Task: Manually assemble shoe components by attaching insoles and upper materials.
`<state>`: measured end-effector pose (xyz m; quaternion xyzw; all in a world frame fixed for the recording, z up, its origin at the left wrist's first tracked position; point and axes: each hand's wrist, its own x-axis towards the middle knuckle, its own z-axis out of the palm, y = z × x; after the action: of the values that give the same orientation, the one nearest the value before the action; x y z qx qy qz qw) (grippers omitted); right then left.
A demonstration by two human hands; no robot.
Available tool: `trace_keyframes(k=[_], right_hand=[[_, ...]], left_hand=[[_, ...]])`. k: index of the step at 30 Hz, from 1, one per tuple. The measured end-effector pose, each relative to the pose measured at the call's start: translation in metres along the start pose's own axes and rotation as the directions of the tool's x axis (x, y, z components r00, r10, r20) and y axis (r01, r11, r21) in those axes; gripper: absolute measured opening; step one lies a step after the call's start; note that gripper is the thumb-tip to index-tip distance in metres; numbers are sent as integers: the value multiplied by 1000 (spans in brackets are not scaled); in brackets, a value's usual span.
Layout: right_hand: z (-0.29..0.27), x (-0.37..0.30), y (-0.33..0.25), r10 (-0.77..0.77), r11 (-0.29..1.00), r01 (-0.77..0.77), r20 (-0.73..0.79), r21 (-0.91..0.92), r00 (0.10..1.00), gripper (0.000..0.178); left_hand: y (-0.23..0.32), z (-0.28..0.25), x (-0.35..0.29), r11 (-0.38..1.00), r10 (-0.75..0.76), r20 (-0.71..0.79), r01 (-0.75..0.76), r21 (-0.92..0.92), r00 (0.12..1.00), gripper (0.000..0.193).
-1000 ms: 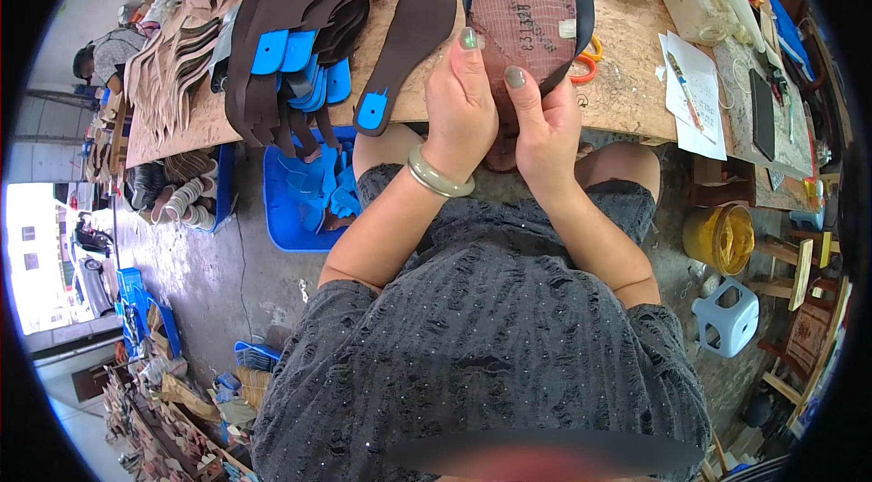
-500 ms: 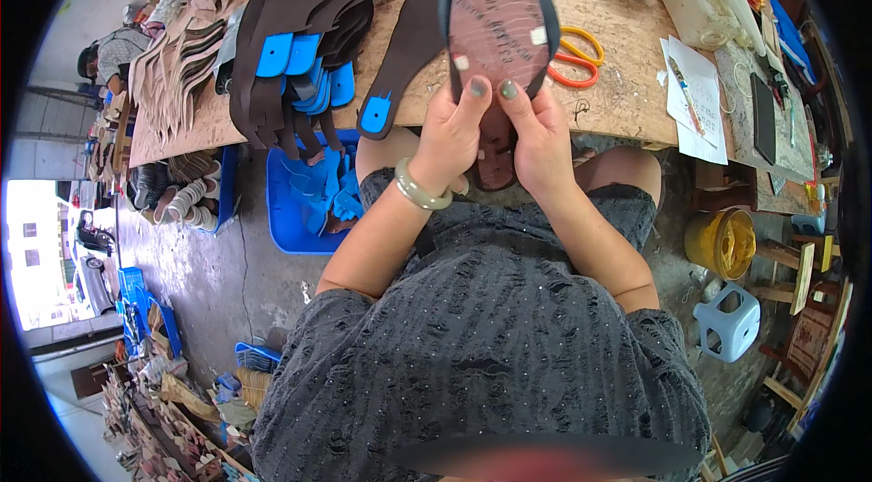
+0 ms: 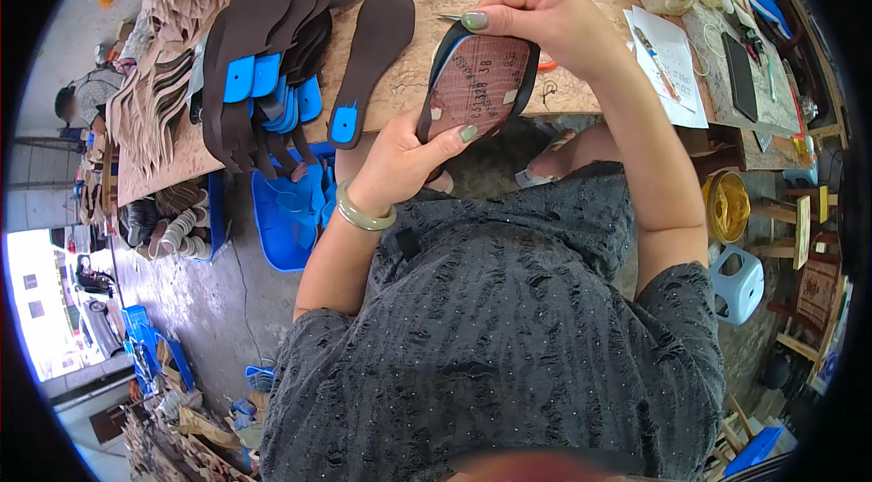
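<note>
A reddish-brown shoe insole [image 3: 481, 78] with a dark edge wrapped round it is held in front of me, at the table's near edge. My left hand [image 3: 404, 159] grips its near-left side, thumb on the brown face and fingers underneath. At the far-left edge, the dark rim is pinched by my right hand [image 3: 554, 19]; a thin blue line shows beneath that rim. Beside the right thumb a small pointed grey tip sticks out, its kind unclear. To the left lies a single dark-brown insole [image 3: 374, 50] with a blue heel pad [image 3: 345, 123].
Stacked dark insoles [image 3: 259, 14] and beige pieces [image 3: 150, 109] cover the left of the wooden table [image 3: 409, 82]. Below stands a blue tub [image 3: 286, 241]. Orange scissors [image 3: 547, 62] are mostly hidden by my hand. Papers [image 3: 677, 50] and a black phone-like slab [image 3: 740, 78] lie right.
My right hand has moved from the insole's near side to its far edge. The insole has turned and come nearer; my left hand has shifted left and nearer. The whole view has shifted slightly.
</note>
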<state>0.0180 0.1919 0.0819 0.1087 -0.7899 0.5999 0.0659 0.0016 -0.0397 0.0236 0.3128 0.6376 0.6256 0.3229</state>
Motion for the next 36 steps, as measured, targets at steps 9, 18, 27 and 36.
trace_keyframes(k=[9,18,27,36], right_hand=[[-18,-6,17,105,987,-108,35,118,994,30],[7,-29,55,277,784,-197,-48,588,960,38],[72,-92,76,38,397,-269,277,877,960,81],[35,-105,80,196,351,-468,425,811,884,79]], left_hand=[[0,4,13,969,-29,34,37,-245,999,48],[-17,6,14,927,-65,34,72,-369,997,48],[-13,13,46,631,91,-199,-211,-746,976,50],[10,-59,50,211,364,-393,-486,-848,845,75]])
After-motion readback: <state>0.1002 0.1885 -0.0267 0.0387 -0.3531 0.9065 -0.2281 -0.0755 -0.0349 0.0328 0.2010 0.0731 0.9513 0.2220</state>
